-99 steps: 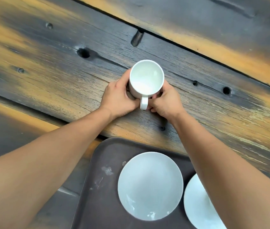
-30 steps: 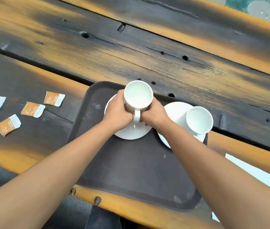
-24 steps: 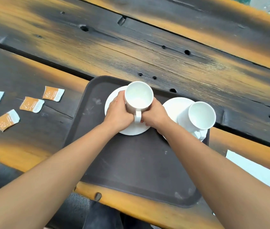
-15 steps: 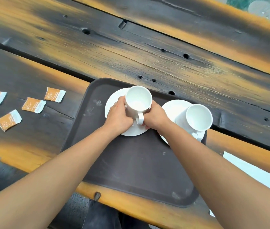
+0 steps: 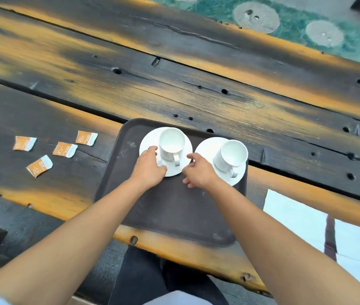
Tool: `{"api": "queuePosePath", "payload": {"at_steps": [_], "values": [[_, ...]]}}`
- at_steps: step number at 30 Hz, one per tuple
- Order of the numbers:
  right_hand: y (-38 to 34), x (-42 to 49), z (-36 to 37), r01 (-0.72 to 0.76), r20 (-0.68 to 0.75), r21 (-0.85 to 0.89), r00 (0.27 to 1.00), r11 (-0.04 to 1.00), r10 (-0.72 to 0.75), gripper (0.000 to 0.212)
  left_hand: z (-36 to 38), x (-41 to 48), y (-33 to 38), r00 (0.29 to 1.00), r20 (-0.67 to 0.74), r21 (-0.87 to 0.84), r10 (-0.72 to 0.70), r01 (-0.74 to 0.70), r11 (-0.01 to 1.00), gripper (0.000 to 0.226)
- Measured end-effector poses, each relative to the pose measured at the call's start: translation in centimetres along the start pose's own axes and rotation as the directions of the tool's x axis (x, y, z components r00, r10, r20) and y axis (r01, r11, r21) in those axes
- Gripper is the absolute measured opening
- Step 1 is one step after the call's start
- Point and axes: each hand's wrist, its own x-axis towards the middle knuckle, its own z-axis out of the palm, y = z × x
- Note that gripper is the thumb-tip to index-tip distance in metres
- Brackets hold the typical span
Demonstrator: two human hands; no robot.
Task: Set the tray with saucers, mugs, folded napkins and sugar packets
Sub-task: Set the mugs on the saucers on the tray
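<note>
Right now both mugs are seated, so I judge the crockery step done: the left mug [image 5: 171, 143] stands upright on its saucer [image 5: 147, 140] at the 12 o'clock end of the tray [image 5: 174, 214], and the right mug [image 5: 233, 154] on the second saucer [image 5: 204, 148] just beside it at 3 o'clock. Both are plain white, empty, with handles turned to 6 o'clock. My left hand [image 5: 150, 167] lies over the saucer's 7 o'clock rim, fingers relaxed beside the mug and gripping nothing. My right hand [image 5: 200, 172] hangs near the 4 o'clock rim, fingers loosely spread and empty. Napkins and sugar remain. Four orange sugar packets [image 5: 65, 149] lie loose on the counter [image 5: 174, 93] at the tray's 9 o'clock; a white sheet [image 5: 295, 216], probably a napkin, lies at 4 o'clock. Next I would reach for either, pinching lightly.
</note>
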Motion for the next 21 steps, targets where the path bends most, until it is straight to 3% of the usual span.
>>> {"api": "queuePosePath", "payload": {"at_steps": [6, 14, 18, 21], "values": [[4.2, -4.7, -0.9, -0.092, 0.039, 0.02, 0.995, 0.996, 0.091, 0.044, 0.8, -5.9, -0.4, 0.99, 0.138, 0.031, -0.033, 0.029, 0.999, 0.036], [10.4, -8.9, -2.8, -0.21, -0.065, 0.096, 0.974, 0.973, 0.217, 0.019, 4.1, -9.3, 2.0, 0.93, 0.362, 0.125, 0.068, -0.121, 0.985, 0.019], [13.6, -11.6, -3.9, -0.285, -0.148, 0.219, 0.936, 0.933, 0.321, 0.015, 6.9, -9.9, 4.1, 0.85, 0.508, 0.191, 0.14, -0.269, 0.944, 0.015], [16.1, -14.1, -3.9, -0.353, -0.191, 0.267, 0.893, 0.897, 0.408, 0.009, 9.2, -10.6, 5.3, 0.743, 0.632, 0.207, 0.219, -0.435, 0.876, 0.013]]}}
